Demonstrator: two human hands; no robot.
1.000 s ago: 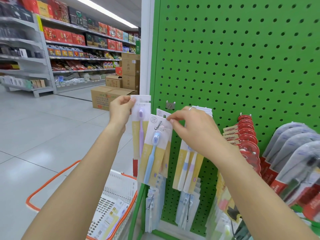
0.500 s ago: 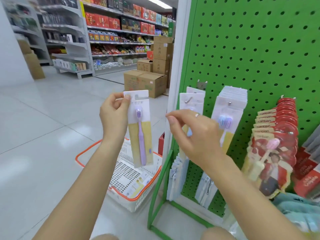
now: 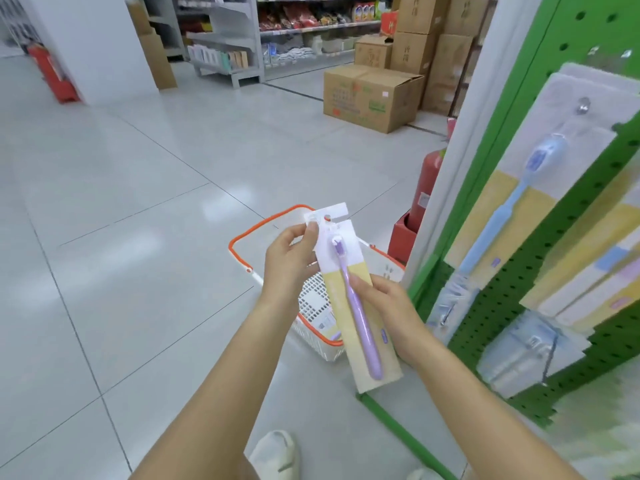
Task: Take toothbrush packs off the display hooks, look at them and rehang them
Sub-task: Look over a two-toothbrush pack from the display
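Observation:
A toothbrush pack (image 3: 349, 296) with a purple brush on a white and yellow card is held low in front of me, over the basket. My left hand (image 3: 291, 265) pinches its white top edge. My right hand (image 3: 388, 310) grips the pack's right side at the middle, thumb on the front. On the green pegboard (image 3: 588, 46) at the right hangs a pack with a blue toothbrush (image 3: 512, 199) on a metal hook (image 3: 584, 105), with more yellow and white packs (image 3: 595, 271) beside it.
A white shopping basket (image 3: 313, 306) with orange rim stands on the tiled floor under the pack. A red fire extinguisher (image 3: 427, 181) sits by the rack's corner. Cardboard boxes (image 3: 372, 95) and store shelves (image 3: 221, 43) stand farther back. My shoe (image 3: 277, 452) shows below.
The view has dropped toward the floor. My left hand brought the purple pack down and away from the pegboard, and my right hand left the hanging packs and took hold of its side.

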